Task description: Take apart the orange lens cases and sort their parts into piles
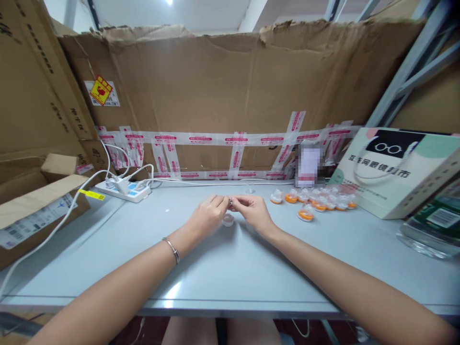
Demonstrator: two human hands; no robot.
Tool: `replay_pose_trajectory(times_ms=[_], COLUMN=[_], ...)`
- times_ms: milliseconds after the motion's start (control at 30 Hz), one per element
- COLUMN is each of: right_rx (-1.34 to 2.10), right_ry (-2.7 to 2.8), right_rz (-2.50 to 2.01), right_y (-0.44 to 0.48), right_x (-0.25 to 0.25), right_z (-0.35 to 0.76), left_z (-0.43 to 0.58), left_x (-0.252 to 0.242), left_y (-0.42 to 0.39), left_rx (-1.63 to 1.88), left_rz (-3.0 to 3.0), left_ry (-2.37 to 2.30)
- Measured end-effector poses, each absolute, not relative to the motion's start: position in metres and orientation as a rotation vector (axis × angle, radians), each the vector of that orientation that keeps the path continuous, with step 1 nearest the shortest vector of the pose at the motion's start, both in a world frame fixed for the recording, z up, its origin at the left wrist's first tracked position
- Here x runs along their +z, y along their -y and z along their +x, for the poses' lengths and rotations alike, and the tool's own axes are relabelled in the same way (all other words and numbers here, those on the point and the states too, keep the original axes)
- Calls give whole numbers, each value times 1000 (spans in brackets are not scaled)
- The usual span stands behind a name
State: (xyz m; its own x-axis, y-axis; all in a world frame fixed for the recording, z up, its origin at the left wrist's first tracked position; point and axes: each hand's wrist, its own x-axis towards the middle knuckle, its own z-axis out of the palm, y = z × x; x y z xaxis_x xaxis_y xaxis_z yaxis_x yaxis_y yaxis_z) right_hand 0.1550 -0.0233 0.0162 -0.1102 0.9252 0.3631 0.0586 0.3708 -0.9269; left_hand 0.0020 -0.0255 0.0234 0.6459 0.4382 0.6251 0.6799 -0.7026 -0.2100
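My left hand and my right hand meet above the middle of the table, fingertips pinched together. Between them shows a tiny dark, shiny thing, too small to name and mostly covered by the fingers. Just below the fingertips, a small round whitish cup or ring rests on the table. A small clear piece lies a little beyond my right hand. To the right of that hand stand several small clear-topped containers with orange bases; one container is set nearer than the rest.
On the left are an open cardboard box and a white power strip with cables. A paper bag and a clear bottle stand at the right. Taped cardboard walls off the back of the grey table.
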Motion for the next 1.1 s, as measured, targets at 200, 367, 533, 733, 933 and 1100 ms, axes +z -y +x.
replay_pose_trajectory(times_ms=[200,367,533,733,933,1100], right_rx=[1011,1105,1180,1208,1238,1302], right_ry=[1412,1319,1223,1144,1166,1186], right_rz=[-928,-951,-1035,-1121,-1094,-1058], right_y=[27,23,10,-2,3,10], right_x=[17,16,14,13,12,15], right_z=[153,152,156,163,157,153], left_z=[2,3,4,-1,1,2], left_x=[21,22,21,21,19,20], left_y=[27,26,20,12,15,15], left_rx=[-778,-843,-1139,-1535,-1503,-1514], left_rz=[-2458,-2503,-2604,-2617,-2826,-2870], left_ry=[896,925,967,1206,1327,1274])
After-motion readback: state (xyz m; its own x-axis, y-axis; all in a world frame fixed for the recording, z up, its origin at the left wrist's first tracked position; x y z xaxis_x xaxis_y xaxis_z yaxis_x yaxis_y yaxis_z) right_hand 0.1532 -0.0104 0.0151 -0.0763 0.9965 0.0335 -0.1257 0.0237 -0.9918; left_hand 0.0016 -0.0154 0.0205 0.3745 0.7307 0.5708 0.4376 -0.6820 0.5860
